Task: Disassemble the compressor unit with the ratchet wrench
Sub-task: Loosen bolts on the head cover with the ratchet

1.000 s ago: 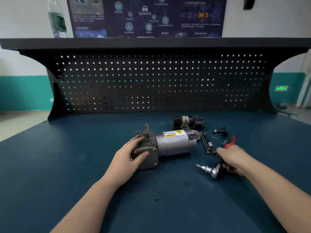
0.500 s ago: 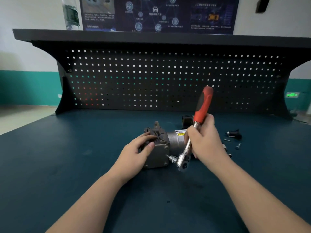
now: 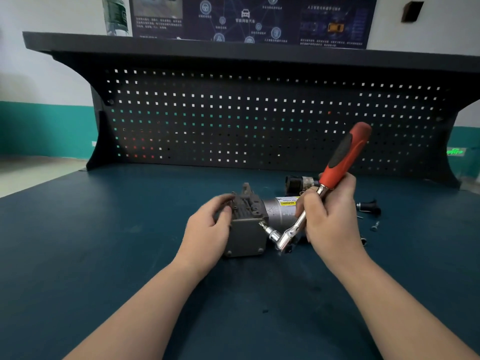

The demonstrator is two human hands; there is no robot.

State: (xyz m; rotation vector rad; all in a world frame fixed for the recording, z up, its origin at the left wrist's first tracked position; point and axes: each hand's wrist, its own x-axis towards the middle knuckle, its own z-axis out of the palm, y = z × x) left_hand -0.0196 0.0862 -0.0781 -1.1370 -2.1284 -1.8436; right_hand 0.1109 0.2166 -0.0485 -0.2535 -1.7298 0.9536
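- We see a dark teal surface [image 3: 104, 255] backed by a black pegboard [image 3: 259, 120].
- The compressor unit [image 3: 255, 219] lies on its side at mid-surface.
- Our left hand [image 3: 207, 232] grips its grey end block.
- Our right hand [image 3: 330, 216] grips the ratchet wrench [image 3: 309, 211] by its shank, red handle raised.
- The wrench bit meets the block's right face.
- Loose screws [image 3: 374, 226] lie to the right.
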